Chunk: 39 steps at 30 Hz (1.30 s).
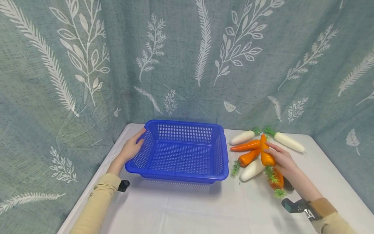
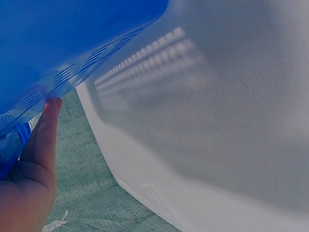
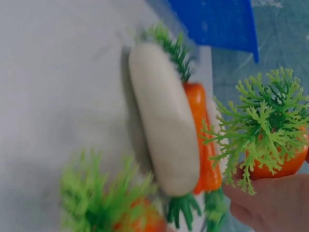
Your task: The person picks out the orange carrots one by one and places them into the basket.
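My left hand grips the left rim of a blue plastic basket with slotted walls. In the left wrist view, a digit lies against the basket's wall. Over a group of vegetables at the right, my right hand holds an orange carrot, its leafy green top hanging toward me. Below and left of that hand lie a white radish and two more carrots, one shorter, one longer. Another carrot lies under the wrist side.
Two more white radishes lie toward the back, one at the left and one at the right. A dark object is mostly hidden by the right forearm. A leaf-patterned curtain hangs behind the white-covered table.
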Each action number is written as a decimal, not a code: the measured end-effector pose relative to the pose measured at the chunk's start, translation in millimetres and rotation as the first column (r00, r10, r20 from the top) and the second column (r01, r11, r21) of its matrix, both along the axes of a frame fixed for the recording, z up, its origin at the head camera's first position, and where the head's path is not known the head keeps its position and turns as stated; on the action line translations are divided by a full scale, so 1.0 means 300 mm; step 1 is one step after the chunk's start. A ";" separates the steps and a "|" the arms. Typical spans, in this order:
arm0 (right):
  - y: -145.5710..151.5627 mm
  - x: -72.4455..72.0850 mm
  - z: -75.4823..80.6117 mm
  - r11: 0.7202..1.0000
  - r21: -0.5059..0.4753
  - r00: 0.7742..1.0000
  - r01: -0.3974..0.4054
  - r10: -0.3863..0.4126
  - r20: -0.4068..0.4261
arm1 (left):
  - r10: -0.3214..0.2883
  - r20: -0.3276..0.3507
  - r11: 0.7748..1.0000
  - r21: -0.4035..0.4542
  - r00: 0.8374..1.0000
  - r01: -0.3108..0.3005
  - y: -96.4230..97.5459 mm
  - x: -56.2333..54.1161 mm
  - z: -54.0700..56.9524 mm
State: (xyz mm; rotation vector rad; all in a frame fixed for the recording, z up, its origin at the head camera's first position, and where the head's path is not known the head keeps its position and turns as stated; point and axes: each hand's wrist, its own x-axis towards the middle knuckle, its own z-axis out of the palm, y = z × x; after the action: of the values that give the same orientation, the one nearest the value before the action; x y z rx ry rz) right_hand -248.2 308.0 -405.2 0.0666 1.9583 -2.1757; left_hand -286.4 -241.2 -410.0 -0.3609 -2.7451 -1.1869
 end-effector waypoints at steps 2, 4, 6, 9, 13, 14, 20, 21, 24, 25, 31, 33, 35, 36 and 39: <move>-0.008 -0.007 -0.004 0.997 -0.016 0.994 -0.081 0.080 -0.070 | -0.002 0.002 1.000 0.002 1.000 0.002 0.002 0.000 0.001; -0.020 -0.010 -0.001 0.992 -0.032 0.988 -0.119 0.115 -0.103 | -0.002 0.005 1.000 0.003 1.000 0.002 0.003 0.000 0.002; -0.036 -0.011 0.005 0.996 -0.041 0.992 -0.085 0.081 -0.100 | -0.002 0.007 1.000 0.003 1.000 0.002 0.004 -0.001 0.002; -0.062 -0.009 0.019 0.994 -0.087 0.995 -0.067 0.060 -0.081 | -0.002 0.007 1.000 0.001 1.000 0.002 0.004 -0.004 0.000; -0.089 -0.011 0.032 0.982 -0.135 0.987 -0.129 0.114 -0.111 | -0.002 0.004 1.000 -0.007 1.000 0.002 0.002 -0.008 -0.005; -0.095 -0.012 0.035 0.978 -0.153 0.986 -0.139 0.122 -0.117 | -0.001 0.003 1.000 -0.008 1.000 0.001 0.001 -0.008 -0.006; -0.140 -0.016 0.054 0.958 -0.226 0.981 -0.176 0.152 -0.116 | -0.003 -0.003 1.000 -0.013 1.000 0.003 -0.005 -0.011 -0.011; -0.150 -0.017 0.056 0.958 -0.223 0.981 -0.179 0.157 -0.112 | -0.005 -0.004 1.000 -0.012 1.000 0.005 -0.005 -0.011 -0.011; -0.181 -0.014 0.068 0.968 -0.226 0.994 -0.110 0.104 -0.038 | -0.008 -0.009 1.000 -0.009 1.000 0.008 -0.005 -0.009 -0.012; -0.193 -0.012 0.074 0.971 -0.233 0.998 -0.060 0.062 0.002 | -0.008 -0.012 1.000 -0.008 1.000 0.008 -0.005 -0.008 -0.012; -0.258 -0.018 0.101 0.985 -0.171 0.998 -0.023 0.033 0.051 | -0.007 -0.013 1.000 -0.004 1.000 0.007 -0.005 -0.002 -0.010; -0.282 -0.024 0.109 0.984 -0.174 0.998 -0.044 0.052 0.046 | -0.007 -0.006 1.000 -0.010 1.000 0.007 -0.004 -0.002 -0.010; -0.306 -0.027 0.116 0.980 -0.191 0.996 -0.051 0.063 0.057 | -0.008 0.000 1.000 -0.015 1.000 0.008 -0.003 -0.003 -0.010; -0.318 -0.029 0.119 0.979 -0.199 0.996 -0.052 0.066 0.064 | -0.009 0.002 1.000 -0.015 1.000 0.009 -0.003 -0.003 -0.010; -0.353 -0.032 0.125 0.977 -0.207 0.995 -0.040 0.057 0.077 | -0.011 -0.002 1.000 -0.011 1.000 0.011 -0.001 -0.005 -0.008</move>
State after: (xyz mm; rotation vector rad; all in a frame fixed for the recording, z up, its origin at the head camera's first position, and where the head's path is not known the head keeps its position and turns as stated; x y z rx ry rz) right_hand -257.9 202.0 -367.8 0.0739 1.6639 -2.2911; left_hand -287.9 -241.4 -412.5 -0.3784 -2.7530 -1.1739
